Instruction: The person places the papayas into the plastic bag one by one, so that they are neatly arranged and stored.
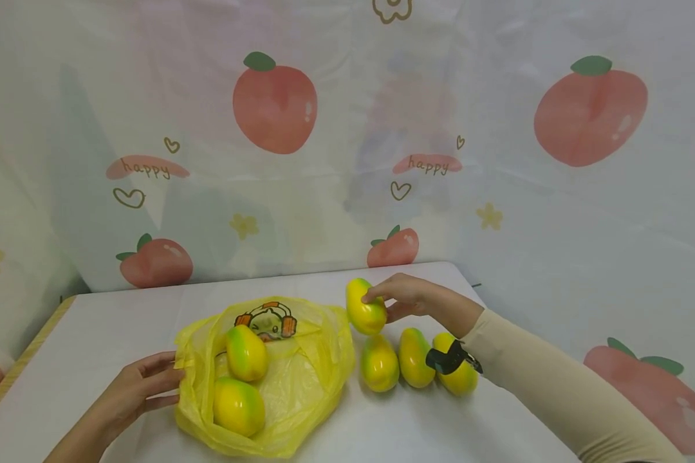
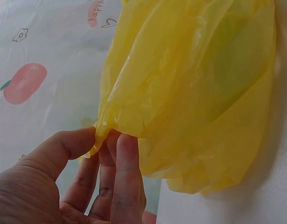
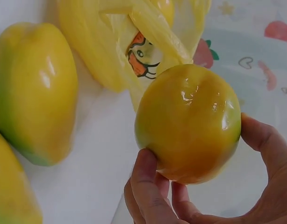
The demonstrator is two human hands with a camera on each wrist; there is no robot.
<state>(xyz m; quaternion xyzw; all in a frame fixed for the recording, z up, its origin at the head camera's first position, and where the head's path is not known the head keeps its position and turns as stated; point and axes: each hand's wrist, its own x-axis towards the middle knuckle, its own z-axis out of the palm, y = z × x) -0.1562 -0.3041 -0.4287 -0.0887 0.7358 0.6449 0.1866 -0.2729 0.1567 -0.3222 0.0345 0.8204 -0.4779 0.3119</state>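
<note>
My right hand (image 1: 404,297) holds a yellow-green mango (image 1: 363,307) between thumb and fingers, raised just right of the bag's mouth. The right wrist view shows the same mango (image 3: 188,123) gripped from below and the side. A yellow plastic bag (image 1: 301,386) with a cartoon face lies open on the table, and two mangoes (image 1: 239,406) show inside it. At the bag's left edge my left hand (image 1: 145,386) pinches the thin plastic. Up close in the left wrist view, the thumb and fingers (image 2: 128,163) hold a fold of the bag (image 2: 181,102).
Three more mangoes stand in a row right of the bag: one nearest it (image 1: 379,364), a middle one (image 1: 415,357) and one partly behind a black wrist strap (image 1: 460,379). A white-covered table (image 1: 133,315) meets a fruit-print cloth (image 1: 324,193) behind.
</note>
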